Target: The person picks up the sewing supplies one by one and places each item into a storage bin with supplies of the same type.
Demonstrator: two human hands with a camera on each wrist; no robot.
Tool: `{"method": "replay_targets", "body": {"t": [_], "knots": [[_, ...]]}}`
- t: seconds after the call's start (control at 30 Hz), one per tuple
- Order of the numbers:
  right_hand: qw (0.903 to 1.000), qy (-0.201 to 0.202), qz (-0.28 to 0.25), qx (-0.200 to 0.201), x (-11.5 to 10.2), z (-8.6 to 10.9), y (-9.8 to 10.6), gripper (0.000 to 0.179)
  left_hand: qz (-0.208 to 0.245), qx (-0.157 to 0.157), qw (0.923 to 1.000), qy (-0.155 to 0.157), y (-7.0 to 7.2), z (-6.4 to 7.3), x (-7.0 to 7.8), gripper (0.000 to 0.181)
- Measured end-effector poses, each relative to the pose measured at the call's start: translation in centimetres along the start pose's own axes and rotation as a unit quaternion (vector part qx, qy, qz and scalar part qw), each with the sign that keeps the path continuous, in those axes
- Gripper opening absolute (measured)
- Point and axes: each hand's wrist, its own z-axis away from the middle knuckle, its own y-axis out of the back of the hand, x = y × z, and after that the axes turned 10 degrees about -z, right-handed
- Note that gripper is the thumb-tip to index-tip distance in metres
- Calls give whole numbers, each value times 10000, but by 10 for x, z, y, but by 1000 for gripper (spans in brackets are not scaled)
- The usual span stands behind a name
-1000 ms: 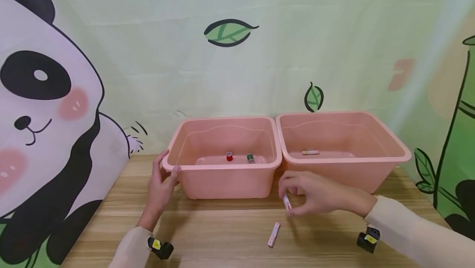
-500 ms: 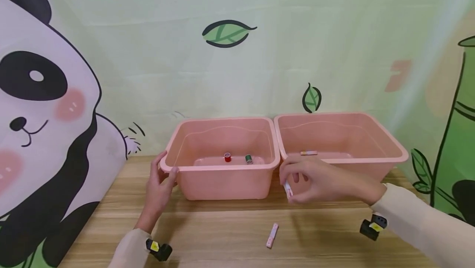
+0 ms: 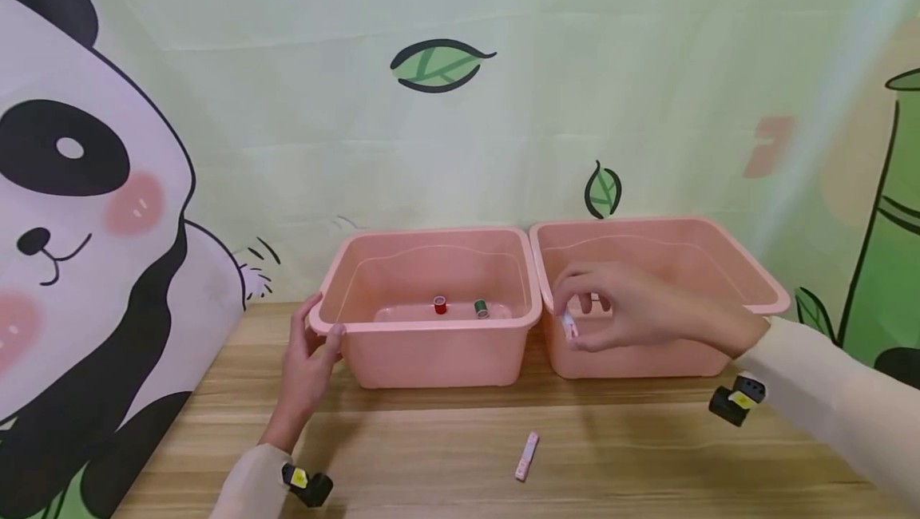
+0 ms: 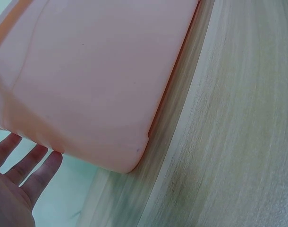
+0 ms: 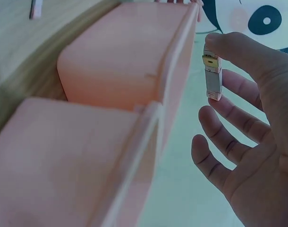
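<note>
Small slim white-and-pink bar point(image 3: 570, 326) with a yellow patch, pinched before the right-hand pink plastic tub point(image 3: 647, 361).
In the head view the right hand point(image 3: 632, 303), at 4 o'clock, holds it between thumb and finger; the left hand point(image 3: 307, 363), at 8 o'clock, grips the left-hand pink plastic tub point(image 3: 442, 357) by its rim. A second slim pink bar point(image 3: 527, 457) lies on the wood-grain tabletop point(image 3: 402, 455) near 5 o'clock. This seems the carrying step; the next move likely calls for clearing the right-hand rim, though that tub's floor is partly hidden.
</note>
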Motion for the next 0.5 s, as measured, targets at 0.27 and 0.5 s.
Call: {"method": "replay_targets", "body": {"t": [0.27,0.5], "knots": [[9984,-1,544,179,3,3,25,18,-53,121,9997,-191,-1,0,-4,63],[9948,-843,572,62,15,5,37,16,-128,125,9997,-191,-2,-1,-5,63]]}}
